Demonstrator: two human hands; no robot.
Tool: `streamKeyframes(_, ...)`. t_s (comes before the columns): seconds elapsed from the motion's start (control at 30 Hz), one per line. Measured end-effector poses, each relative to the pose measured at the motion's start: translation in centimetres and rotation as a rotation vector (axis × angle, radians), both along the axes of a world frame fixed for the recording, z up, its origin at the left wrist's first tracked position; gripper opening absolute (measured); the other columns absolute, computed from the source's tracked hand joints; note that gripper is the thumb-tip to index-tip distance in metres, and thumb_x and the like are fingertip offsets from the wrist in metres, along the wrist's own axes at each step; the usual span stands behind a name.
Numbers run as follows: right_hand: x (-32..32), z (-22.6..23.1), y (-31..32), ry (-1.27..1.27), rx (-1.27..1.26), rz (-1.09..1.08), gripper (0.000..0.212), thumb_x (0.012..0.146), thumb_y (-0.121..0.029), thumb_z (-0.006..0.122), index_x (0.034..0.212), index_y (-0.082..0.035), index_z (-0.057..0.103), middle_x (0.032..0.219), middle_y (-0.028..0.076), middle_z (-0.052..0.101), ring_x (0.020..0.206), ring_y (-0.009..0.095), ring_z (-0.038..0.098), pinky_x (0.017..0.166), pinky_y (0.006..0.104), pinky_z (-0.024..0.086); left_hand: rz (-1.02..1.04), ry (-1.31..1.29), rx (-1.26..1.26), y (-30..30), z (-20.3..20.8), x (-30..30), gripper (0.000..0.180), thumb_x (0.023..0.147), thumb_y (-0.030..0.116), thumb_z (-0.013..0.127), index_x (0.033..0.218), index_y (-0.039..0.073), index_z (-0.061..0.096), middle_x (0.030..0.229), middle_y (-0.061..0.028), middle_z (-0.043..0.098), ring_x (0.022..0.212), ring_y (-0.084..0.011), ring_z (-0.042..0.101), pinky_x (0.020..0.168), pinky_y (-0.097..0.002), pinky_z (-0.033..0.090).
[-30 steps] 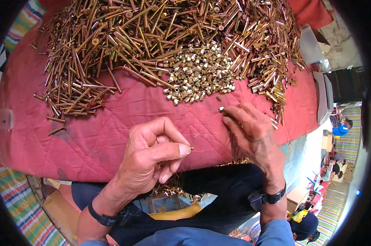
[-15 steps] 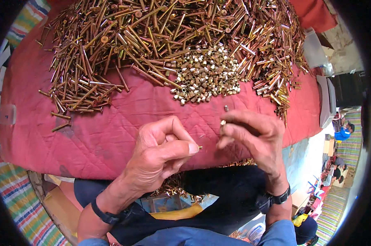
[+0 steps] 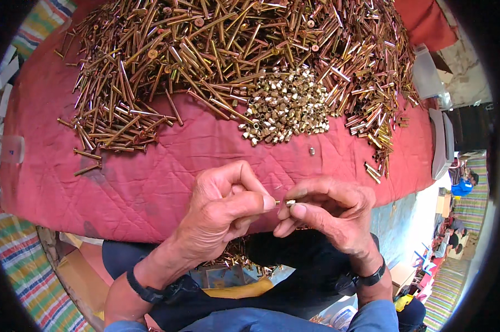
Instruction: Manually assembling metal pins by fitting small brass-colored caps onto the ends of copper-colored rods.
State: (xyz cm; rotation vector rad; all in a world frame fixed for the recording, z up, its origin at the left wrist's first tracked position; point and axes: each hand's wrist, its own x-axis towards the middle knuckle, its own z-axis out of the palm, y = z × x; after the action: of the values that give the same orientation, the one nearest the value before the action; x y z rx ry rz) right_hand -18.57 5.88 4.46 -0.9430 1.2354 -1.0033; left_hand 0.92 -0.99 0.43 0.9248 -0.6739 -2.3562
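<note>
My left hand [image 3: 225,207] is closed in a pinch between thumb and forefinger. Out of its fingertips pokes the brassy end of a thin bolt [image 3: 277,202]; the rest of the bolt is hidden in the hand. Facing it, my right hand [image 3: 338,213] pinches a small pale metal cone nut [image 3: 291,203] between thumb and forefinger. A narrow gap seems to separate nut and bolt tip. Beyond the hands lies a heap of similar small nuts [image 3: 286,110], and one loose nut [image 3: 312,151] sits by itself on the red cloth [image 3: 167,188].
A large pile of brassy flat-headed bolts [image 3: 205,50] covers the far side of the cloth. Clear plastic containers [image 3: 427,72] stand at the right edge, another [image 3: 11,148] at the left. More bolts [image 3: 236,257] lie below, between my legs. People [image 3: 464,185] are in the right background.
My right hand has come down and slightly left with the nut, close to the bolt tip. The left hand has shifted slightly right, still pinching the bolt.
</note>
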Motion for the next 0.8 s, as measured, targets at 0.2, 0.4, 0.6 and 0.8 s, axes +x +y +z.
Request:
streamKeyframes(0.2, -0.1, -0.5, 0.0, -0.112, -0.007, -0.048, 0.019, 0.095, 0.007, 0.06, 0.113, 0.011, 0.065, 0.094, 0.017, 0.072, 0.083, 0.024, 0.075, 0.074, 0.0344, 0.064, -0.017, -0.026, -0.017, 0.0, 0.2, -0.1, 0.013, 0.084, 0.003, 0.068, 0.08, 0.003, 0.056, 0.055, 0.0026, 0.045, 0.04, -0.0032, 0.031, 0.035, -0.0222, 0.021)
streamKeyframes(0.4, -0.9, -0.7, -0.1, -0.156, 0.049, -0.062, 0.019, 0.093, 0.004, 0.062, 0.11, 0.011, 0.065, 0.09, 0.016, 0.071, 0.077, 0.024, 0.074, 0.07, 0.0357, 0.063, -0.013, 0.0, -0.018, 0.2, 0.1, -0.3, 0.013, 0.084, 0.004, 0.068, 0.08, 0.003, 0.056, 0.055, 0.003, 0.044, 0.039, -0.003, 0.03, 0.035, -0.0222, 0.021)
streamKeyframes(0.6, -0.4, -0.2, -0.5, -0.382, 0.141, -0.138, 0.014, 0.093, 0.005, 0.058, 0.104, 0.012, 0.062, 0.095, 0.021, 0.07, 0.078, 0.029, 0.074, 0.068, 0.0405, 0.064, -0.014, -0.006, -0.01, 0.2, 0.2, -0.3, 0.013, 0.084, 0.003, 0.068, 0.08, 0.003, 0.056, 0.054, 0.003, 0.044, 0.039, -0.0031, 0.03, 0.035, -0.0225, 0.022)
streamKeyframes(0.8, -0.4, -0.9, -0.2, -0.261, 0.025, -0.115, 0.018, 0.093, 0.005, 0.06, 0.109, 0.013, 0.062, 0.096, 0.021, 0.07, 0.077, 0.028, 0.074, 0.068, 0.0382, 0.064, -0.006, 0.006, 0.002, 0.2, 0.3, -0.3, 0.012, 0.083, 0.002, 0.067, 0.08, 0.002, 0.056, 0.054, 0.0029, 0.044, 0.038, -0.0032, 0.03, 0.035, -0.023, 0.021)
